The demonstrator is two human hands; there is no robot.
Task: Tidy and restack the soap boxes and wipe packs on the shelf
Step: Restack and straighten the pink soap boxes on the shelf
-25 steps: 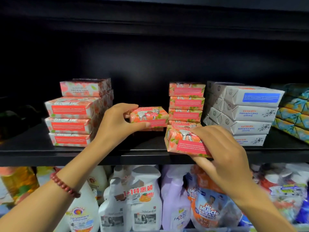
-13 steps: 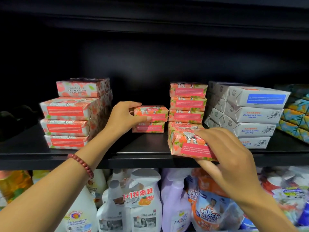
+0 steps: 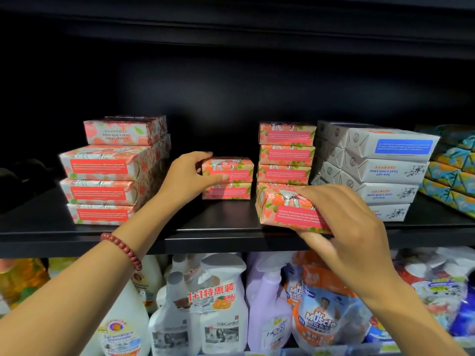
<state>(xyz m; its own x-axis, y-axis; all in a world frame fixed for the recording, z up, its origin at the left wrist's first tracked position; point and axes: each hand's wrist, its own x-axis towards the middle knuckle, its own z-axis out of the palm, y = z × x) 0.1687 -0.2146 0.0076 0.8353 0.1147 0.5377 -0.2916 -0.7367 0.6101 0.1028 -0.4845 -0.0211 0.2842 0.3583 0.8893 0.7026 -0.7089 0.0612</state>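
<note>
Nearest me, low and right of centre, my right hand clasps a pink soap box, tilted at the front edge of the shelf. Further in, at mid-frame, my left hand grips the top box of a short two-box stack. I judge I'm mid-restack. Next, the tilted box wants levelling and setting squarely on that short stack, or on the taller pink column behind.

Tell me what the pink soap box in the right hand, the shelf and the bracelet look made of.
Pink soap box gripped by the right hand: likely paper wrap, slightly glossy; folded, creased ends show. Shelf: probably painted metal, black, semi-gloss; faintly reflects boxes. Bracelet: round dark red beads, perhaps wood or stone.
</note>
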